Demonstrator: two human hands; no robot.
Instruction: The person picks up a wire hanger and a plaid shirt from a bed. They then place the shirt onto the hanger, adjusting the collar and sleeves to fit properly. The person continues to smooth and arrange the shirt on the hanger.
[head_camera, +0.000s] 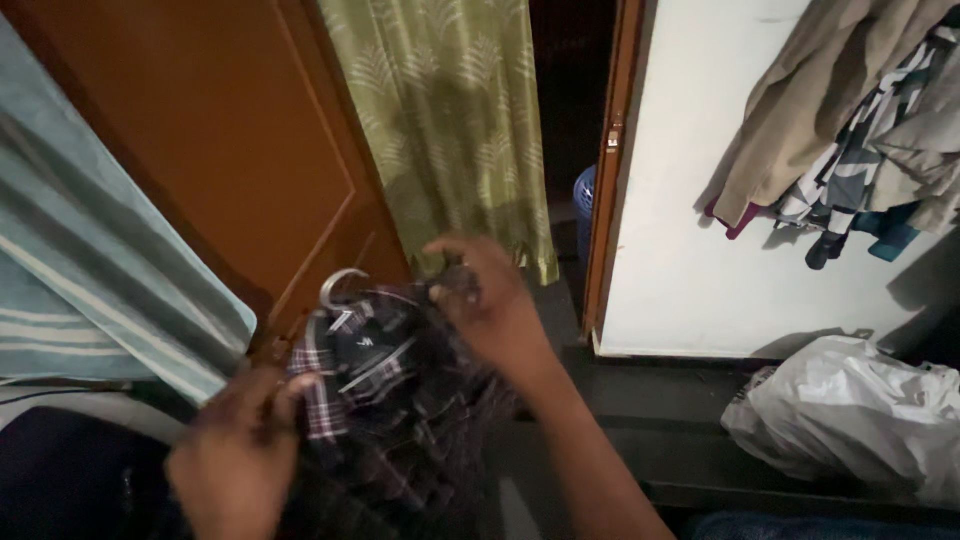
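Dim room, view down over both hands. A dark plaid shirt (385, 400) on a hanger (338, 286) sits low centre, held up between the two hands in front of a brown door (230, 130). Left hand (240, 455) at the lower left: fingers closed on the shirt's left shoulder, thumb pressed over the pale checked cloth. Right hand (490, 300) above and to the right: fingers curled shut, pinching the cloth at the shirt's right shoulder near the collar. The hanger's pale hook pokes up just above the collar, between the hands, touching neither hand as far as can be seen. Shirt body hangs down between the forearms, lower part lost in shadow. Left of the shirt, a teal striped cloth (90, 280) hangs beside the door. Behind the shirt, a green leaf-print curtain (450, 120) covers part of a dark doorway; a blue basket (584, 200) shows just past its edge. Right of the doorway a white wall (690, 250), with a bunch of clothes (860, 120) hanging at upper right. Lower right, a crumpled white plastic bag (850, 410) on the floor, well apart from both hands.
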